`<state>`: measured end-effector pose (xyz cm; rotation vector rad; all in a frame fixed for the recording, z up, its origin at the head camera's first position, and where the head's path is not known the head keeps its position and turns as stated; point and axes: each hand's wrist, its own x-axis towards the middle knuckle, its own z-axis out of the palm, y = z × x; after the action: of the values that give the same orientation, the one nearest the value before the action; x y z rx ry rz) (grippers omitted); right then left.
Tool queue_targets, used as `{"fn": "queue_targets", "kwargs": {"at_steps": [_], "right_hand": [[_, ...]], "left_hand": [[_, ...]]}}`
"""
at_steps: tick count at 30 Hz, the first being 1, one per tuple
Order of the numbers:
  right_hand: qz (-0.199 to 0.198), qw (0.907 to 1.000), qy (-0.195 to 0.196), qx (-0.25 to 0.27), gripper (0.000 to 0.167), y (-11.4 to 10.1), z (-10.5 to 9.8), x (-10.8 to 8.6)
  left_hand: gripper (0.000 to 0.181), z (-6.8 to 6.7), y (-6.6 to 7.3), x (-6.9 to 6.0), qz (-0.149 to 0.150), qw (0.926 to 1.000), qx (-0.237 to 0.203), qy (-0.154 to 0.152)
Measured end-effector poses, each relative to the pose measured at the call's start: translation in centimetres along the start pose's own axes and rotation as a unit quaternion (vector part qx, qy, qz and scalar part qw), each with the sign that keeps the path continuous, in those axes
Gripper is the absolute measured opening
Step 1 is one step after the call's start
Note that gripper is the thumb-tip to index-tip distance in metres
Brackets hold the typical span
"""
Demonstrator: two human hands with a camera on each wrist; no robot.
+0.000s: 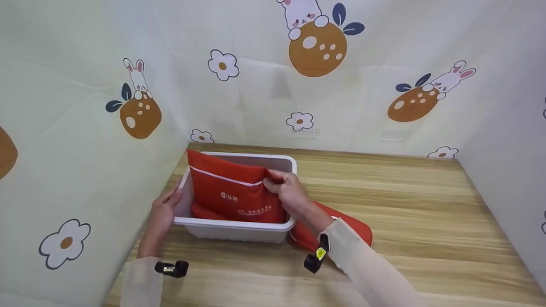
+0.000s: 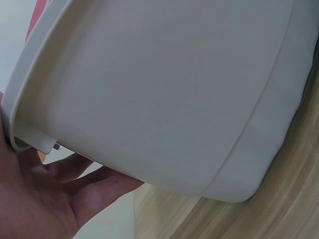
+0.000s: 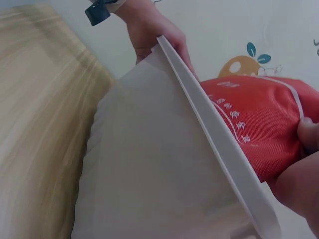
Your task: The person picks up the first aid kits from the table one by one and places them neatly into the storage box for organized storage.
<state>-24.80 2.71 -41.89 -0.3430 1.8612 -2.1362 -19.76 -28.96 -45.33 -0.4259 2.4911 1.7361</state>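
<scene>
A red fabric pouch (image 1: 230,187) with white piping and white print stands tilted inside a white plastic bin (image 1: 239,224). At the pouch's upper right corner, my right hand (image 1: 290,192) pinches the fabric between thumb and fingers. The right wrist view also shows that thumb (image 3: 309,134) pressed on the red cloth near the piping. My left hand (image 1: 164,211) holds the bin's left rim, thumb over the edge. Seen from the left wrist, its fingers (image 2: 102,196) lie against the bin's outer side. More red fabric shows low inside the bin, partly hidden by the pouch.
Another red pouch (image 1: 349,224) lies on the wooden tabletop (image 1: 409,200) right of the bin, partly under my right forearm. Pale printed cloth walls (image 1: 256,94) with rabbits and flowers rise at the back and both sides; the left one is close to the bin.
</scene>
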Motion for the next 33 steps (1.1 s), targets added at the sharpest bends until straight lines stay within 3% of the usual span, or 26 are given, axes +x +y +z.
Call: {"fn": "queue_targets", "kwargs": {"at_steps": [7,13,18,26,33], "right_hand": [[0.008,0.9984,-0.051,0.023,0.035,0.3,-1.2,0.2],[0.031,0.9983,-0.049,0.008,0.032,0.3,-1.2,0.5],[0.060,0.9977,-0.013,-0.030,0.028,0.2,-0.6,0.6],[0.075,0.9932,0.083,-0.031,0.027,0.0,0.0,1.1],[0.076,0.9901,0.104,-0.056,0.040,-0.2,0.3,1.2]], "left_hand": [[0.055,-0.1,-0.1,0.1,0.002,1.0000,0.002,-0.003],[0.057,0.1,0.0,0.0,-0.002,1.0000,-0.007,0.004],[0.054,0.1,0.2,0.1,-0.012,0.9999,-0.010,0.006],[0.056,0.1,0.3,0.2,-0.005,0.9999,-0.009,-0.006],[0.055,0.0,0.1,0.1,-0.018,0.9998,0.001,-0.003]]}}
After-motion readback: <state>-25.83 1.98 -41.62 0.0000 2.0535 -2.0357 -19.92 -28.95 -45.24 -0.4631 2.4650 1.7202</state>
